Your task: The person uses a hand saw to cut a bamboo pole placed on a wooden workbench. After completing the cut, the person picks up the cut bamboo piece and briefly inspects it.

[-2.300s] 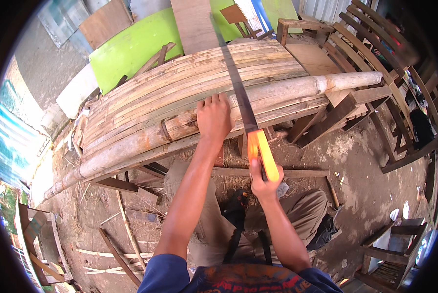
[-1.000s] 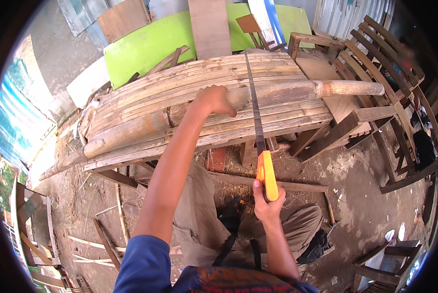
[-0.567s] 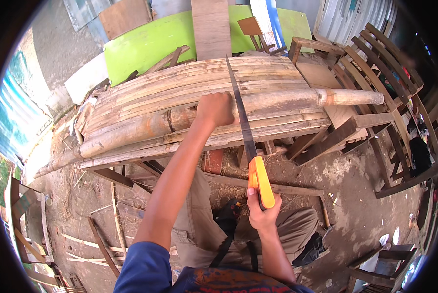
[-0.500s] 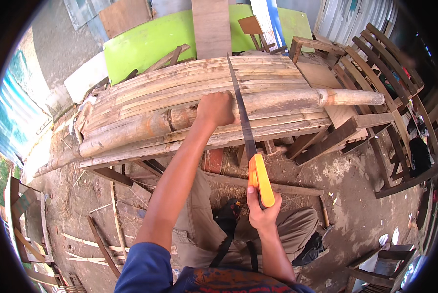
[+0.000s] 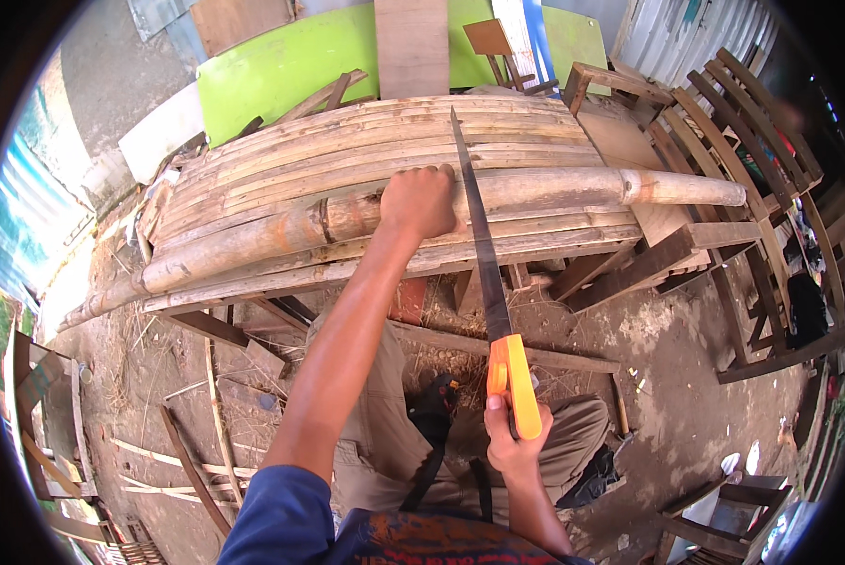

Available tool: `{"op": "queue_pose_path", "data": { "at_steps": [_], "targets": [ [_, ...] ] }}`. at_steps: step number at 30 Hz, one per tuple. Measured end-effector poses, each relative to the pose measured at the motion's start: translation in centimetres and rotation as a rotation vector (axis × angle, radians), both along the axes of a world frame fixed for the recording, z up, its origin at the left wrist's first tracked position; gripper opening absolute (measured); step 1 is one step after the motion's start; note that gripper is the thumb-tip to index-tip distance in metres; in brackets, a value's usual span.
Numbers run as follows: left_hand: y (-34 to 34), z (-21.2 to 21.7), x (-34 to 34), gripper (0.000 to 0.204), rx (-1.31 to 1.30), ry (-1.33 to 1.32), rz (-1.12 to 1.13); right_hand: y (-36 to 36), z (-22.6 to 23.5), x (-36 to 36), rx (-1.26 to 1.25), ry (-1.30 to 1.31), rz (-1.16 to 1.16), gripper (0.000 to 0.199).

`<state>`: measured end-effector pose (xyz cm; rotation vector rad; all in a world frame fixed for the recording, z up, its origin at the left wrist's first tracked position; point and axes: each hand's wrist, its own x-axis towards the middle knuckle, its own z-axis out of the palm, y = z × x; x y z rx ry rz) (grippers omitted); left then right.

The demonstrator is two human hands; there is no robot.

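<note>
A thick bamboo pole point(image 5: 554, 188) lies lengthwise on a stack of split bamboo slats point(image 5: 366, 151) set on a wooden frame. My left hand point(image 5: 420, 201) grips the pole from above near its middle. Just to the right of that hand, the dark blade of a hand saw point(image 5: 479, 254) crosses the pole, tip pointing away from me. My right hand point(image 5: 509, 435) holds the saw's orange-yellow handle, pulled back toward my body. My knees and grey trousers show below.
Green boards point(image 5: 281, 61) and a brown plank point(image 5: 411, 42) lean behind the stack. Wooden chair frames point(image 5: 743, 141) stand at the right. Loose slats and sticks point(image 5: 196, 452) lie on the dirt ground at the left. A wooden beam point(image 5: 658, 259) juts out under the stack.
The saw has slid back and forth across the pole; now it is drawn back toward me again. My left hand has stayed on the pole.
</note>
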<state>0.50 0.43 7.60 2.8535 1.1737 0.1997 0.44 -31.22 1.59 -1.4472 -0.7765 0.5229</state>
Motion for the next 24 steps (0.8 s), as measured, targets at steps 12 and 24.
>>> {"op": "queue_pose_path", "data": {
  "at_steps": [12, 24],
  "targets": [
    [-0.6, -3.3, -0.3, 0.065, 0.286, -0.161, -0.039, 3.0, 2.9, 1.9, 0.001, 0.124, -0.047, 0.028],
    [0.0, 0.1, 0.2, 0.063, 0.023, -0.007, -0.002, -3.8, -0.1, 0.4, 0.017, -0.418, -0.039, 0.009]
  ]
}}
